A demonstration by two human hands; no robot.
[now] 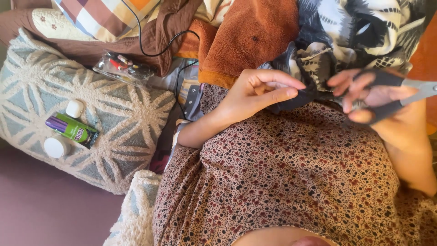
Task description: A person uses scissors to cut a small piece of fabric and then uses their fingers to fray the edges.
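My left hand [255,93] pinches the dark patterned cloth [318,59] between thumb and fingers. My right hand [378,98] grips scissors [400,93], fingers through the handles.

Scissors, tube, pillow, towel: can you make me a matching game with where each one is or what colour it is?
Things:
1. scissors
2. green and purple tube
3. tufted pillow
4. terry towel

Descriptions:
A. rust orange, bunched at the top
B. grey-blue with a raised white pattern
C. in the right hand, dark handles
D. lying on the pillow between two white caps

Pairs: 1-C, 2-D, 3-B, 4-A

Bonus: the left hand pinches the dark patterned fabric.
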